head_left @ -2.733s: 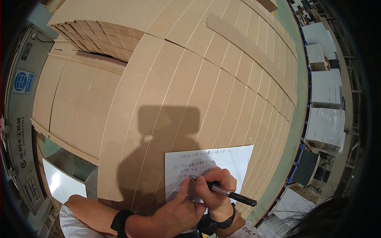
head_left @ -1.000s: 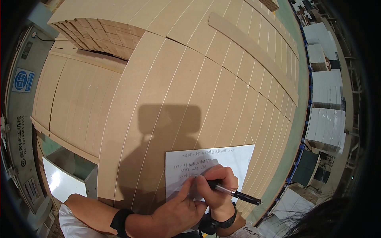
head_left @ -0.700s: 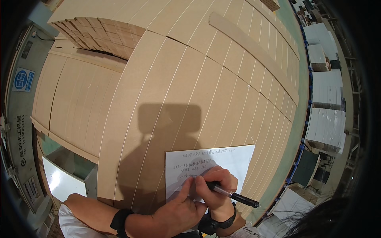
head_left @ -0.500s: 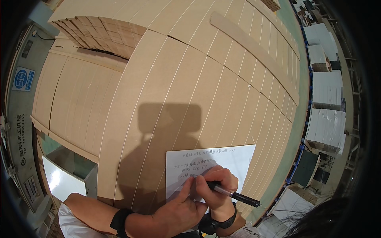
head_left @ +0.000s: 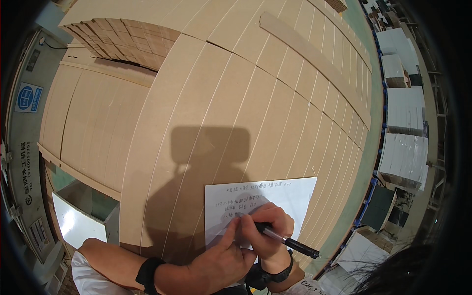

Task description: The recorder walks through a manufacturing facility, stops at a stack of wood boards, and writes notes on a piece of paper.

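My right hand (head_left: 269, 231) is closed around a black and silver pen (head_left: 298, 246), its writing end at the handwritten lines on a white sheet of paper (head_left: 302, 196). The pen's tip is hard to make out behind the fingers. Close against it lies my left hand (head_left: 216, 264), with the index finger stretched out to the paper beside the right fingertips and the thumb apart; its other fingers are partly hidden. It holds nothing that I can see. The sheet rests on long tan fibreboard strips (head_left: 196, 103) laid side by side. Both wrists wear black bands.
A loose tan strip (head_left: 314, 64) lies across the boards at the far right. Stacked board pieces (head_left: 123, 42) stand at the far left, above a lower board surface (head_left: 103, 108). A white panel (head_left: 76, 221) is at the near left. Pale stacks (head_left: 405, 115) line the right side.
The pen's rear end has shifted slightly up and left, and the right hand moved a little with it. The left hand stays nearly where it was.
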Action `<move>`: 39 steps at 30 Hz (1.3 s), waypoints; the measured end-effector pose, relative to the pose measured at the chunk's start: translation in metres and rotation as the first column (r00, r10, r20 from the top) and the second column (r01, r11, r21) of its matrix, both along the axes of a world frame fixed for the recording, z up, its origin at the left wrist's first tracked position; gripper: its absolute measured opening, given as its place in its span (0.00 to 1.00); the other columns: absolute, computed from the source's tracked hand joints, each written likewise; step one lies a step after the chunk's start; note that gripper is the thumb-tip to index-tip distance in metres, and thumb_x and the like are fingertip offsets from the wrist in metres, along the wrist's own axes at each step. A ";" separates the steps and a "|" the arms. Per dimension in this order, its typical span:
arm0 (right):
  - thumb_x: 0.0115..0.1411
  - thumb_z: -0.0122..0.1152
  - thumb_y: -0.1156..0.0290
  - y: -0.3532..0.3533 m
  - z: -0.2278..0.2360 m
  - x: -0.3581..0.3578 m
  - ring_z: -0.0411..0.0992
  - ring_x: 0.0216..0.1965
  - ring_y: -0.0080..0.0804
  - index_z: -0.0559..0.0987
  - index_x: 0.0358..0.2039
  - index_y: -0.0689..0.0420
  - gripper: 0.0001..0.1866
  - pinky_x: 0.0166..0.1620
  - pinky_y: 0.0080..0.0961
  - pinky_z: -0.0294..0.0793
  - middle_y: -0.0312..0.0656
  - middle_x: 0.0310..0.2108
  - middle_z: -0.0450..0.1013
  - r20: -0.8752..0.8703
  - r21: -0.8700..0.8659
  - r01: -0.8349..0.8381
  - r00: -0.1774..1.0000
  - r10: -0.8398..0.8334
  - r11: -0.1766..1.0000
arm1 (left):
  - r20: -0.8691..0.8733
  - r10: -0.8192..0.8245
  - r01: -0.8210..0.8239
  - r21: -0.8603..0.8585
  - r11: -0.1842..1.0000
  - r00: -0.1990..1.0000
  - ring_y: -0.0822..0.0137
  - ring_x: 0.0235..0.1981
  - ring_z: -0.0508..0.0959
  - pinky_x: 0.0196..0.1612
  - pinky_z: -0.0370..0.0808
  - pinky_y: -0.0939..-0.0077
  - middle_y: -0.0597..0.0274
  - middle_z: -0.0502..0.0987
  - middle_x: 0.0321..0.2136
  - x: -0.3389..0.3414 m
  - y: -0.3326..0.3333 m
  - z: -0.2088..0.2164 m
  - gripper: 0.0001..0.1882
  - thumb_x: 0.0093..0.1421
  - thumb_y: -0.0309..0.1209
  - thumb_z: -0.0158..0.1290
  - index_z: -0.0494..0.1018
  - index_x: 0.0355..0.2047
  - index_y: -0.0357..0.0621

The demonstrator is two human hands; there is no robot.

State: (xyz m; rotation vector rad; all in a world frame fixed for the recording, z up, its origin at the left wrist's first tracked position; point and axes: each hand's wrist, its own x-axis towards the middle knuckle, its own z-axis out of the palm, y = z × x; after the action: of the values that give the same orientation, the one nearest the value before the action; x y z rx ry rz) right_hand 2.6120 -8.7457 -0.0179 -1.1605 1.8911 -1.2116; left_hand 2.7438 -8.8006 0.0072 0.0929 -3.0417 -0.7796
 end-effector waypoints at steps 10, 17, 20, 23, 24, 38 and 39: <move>0.43 0.64 0.82 0.002 -0.005 -0.004 0.65 0.13 0.25 0.68 0.21 0.60 0.11 0.17 0.19 0.60 0.39 0.13 0.67 -0.125 -0.030 -0.104 0.987 0.100 0.994 | -0.040 0.023 -0.026 -0.062 0.998 0.999 0.57 0.26 0.76 0.54 0.63 0.55 0.51 0.72 0.16 0.000 -0.001 0.000 0.16 0.48 0.31 0.45 0.68 0.34 0.29; 0.42 0.66 0.79 0.001 -0.001 -0.003 0.67 0.14 0.28 0.71 0.20 0.58 0.10 0.17 0.21 0.64 0.39 0.14 0.69 -0.145 0.001 -0.062 0.988 0.062 0.998 | -0.136 0.037 -0.047 -0.076 0.996 0.990 0.58 0.25 0.76 0.55 0.63 0.55 0.52 0.72 0.16 0.000 -0.001 -0.007 0.14 0.48 0.30 0.45 0.69 0.33 0.31; 0.43 0.66 0.80 0.004 -0.002 -0.003 0.68 0.14 0.28 0.71 0.20 0.59 0.10 0.17 0.20 0.63 0.40 0.14 0.69 -0.114 -0.027 -0.038 0.993 0.035 0.999 | -0.068 0.024 -0.026 -0.034 0.999 0.997 0.60 0.23 0.75 0.55 0.63 0.56 0.54 0.71 0.15 0.000 0.001 -0.004 0.13 0.49 0.30 0.45 0.69 0.32 0.32; 0.43 0.65 0.80 0.005 -0.001 -0.002 0.68 0.14 0.29 0.71 0.20 0.59 0.10 0.17 0.20 0.64 0.40 0.14 0.69 0.042 -0.029 0.053 0.998 -0.051 0.998 | -0.032 0.014 -0.016 -0.045 0.999 0.999 0.62 0.21 0.74 0.55 0.63 0.56 0.57 0.70 0.13 0.000 -0.001 0.000 0.12 0.49 0.30 0.45 0.69 0.31 0.33; 0.43 0.65 0.80 0.005 -0.001 -0.003 0.68 0.14 0.29 0.71 0.20 0.59 0.10 0.17 0.20 0.64 0.41 0.14 0.69 -0.009 -0.018 0.026 1.000 -0.026 0.999 | -0.033 0.014 -0.015 -0.044 0.999 0.999 0.62 0.21 0.74 0.55 0.63 0.56 0.57 0.70 0.13 -0.001 -0.001 0.000 0.12 0.49 0.30 0.45 0.69 0.31 0.33; 0.44 0.64 0.81 -0.001 -0.004 0.000 0.64 0.14 0.24 0.67 0.21 0.59 0.12 0.17 0.18 0.59 0.38 0.13 0.66 -0.136 -0.067 -0.023 0.991 0.014 0.997 | -0.049 0.012 -0.015 -0.062 0.998 0.999 0.63 0.21 0.74 0.55 0.63 0.56 0.59 0.70 0.13 0.000 0.000 -0.003 0.10 0.48 0.30 0.45 0.69 0.29 0.35; 0.44 0.64 0.81 -0.002 -0.003 -0.001 0.64 0.14 0.24 0.68 0.21 0.59 0.12 0.18 0.18 0.59 0.38 0.13 0.66 -0.120 -0.058 -0.026 0.993 0.019 0.998 | -0.047 0.013 -0.016 -0.063 0.998 0.999 0.63 0.21 0.74 0.55 0.63 0.56 0.59 0.70 0.13 0.000 -0.001 -0.002 0.10 0.48 0.30 0.45 0.69 0.29 0.35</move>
State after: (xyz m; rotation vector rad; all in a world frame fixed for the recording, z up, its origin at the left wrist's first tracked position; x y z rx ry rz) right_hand 2.6114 -8.7472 -0.0209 -1.3091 1.9355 -1.2176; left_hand 2.7437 -8.8016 0.0054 0.0949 -3.0152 -0.6748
